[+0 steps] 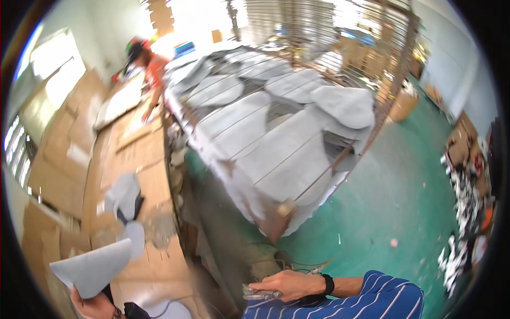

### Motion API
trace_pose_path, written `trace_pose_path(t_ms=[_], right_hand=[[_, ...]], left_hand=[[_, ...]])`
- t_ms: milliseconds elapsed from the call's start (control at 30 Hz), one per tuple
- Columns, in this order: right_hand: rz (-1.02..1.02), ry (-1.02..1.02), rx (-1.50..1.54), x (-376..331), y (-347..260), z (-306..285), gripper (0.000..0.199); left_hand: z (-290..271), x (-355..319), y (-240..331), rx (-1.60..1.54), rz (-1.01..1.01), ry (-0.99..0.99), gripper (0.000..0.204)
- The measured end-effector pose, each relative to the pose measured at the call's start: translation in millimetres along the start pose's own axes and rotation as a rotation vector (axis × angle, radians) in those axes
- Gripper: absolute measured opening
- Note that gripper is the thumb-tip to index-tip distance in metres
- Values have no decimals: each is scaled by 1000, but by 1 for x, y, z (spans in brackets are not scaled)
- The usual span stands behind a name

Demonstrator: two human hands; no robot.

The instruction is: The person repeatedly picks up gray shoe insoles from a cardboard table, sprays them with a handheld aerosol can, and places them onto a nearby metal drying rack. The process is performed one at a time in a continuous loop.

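Observation:
At the lower left, my left hand point(93, 306) is closed on the edge of a grey sheet piece point(94, 265), which stands tilted and slightly curled over the cardboard-covered table point(143, 198). My right hand point(293, 284), at the lower middle, is wrapped round a silvery metal tool point(261, 294); its exact kind is unclear. A grey piece with a dark part point(124, 192) lies on the cardboard, with a small rounded grey piece point(135, 239) beside it. Ahead, several large grey cut pieces point(289, 154) are spread on a rack strung with thin lines.
The rack's rusty corner point(277, 223) juts toward me. A person in orange point(154, 80) works at the table's far end. Cardboard panels point(64, 146) lean on the left. White scraps point(461, 199) are heaped along the right wall, on the green floor point(382, 204).

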State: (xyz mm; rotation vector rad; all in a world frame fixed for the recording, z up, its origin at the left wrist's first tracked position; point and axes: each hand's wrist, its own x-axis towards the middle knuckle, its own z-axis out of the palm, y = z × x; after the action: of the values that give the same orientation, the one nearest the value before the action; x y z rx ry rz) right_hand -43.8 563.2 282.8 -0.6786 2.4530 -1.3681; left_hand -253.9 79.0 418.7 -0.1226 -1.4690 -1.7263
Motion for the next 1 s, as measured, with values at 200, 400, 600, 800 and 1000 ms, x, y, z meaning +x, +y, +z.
trace_pose_path(t_ms=[200,400,600,800,1000], right_hand=[[158,65,58,-35,40,-15,89],[192,304,155,-67,72,-19,84],[365,389,132,-93,93,-36,82],[439,427,70,-103,103,-45,82],[391,349,108,-100,94,-61,86]], left_hand=[[224,24,3,-674,-570,-664,39],[554,-16,-29,-856,-812,-1030,41],[746,-98,-20,-1132,-855,-1155,35],[732,-193,-124,135,-732,-1209,74],[586,-185,-78,-223,-407,-1412,55]])
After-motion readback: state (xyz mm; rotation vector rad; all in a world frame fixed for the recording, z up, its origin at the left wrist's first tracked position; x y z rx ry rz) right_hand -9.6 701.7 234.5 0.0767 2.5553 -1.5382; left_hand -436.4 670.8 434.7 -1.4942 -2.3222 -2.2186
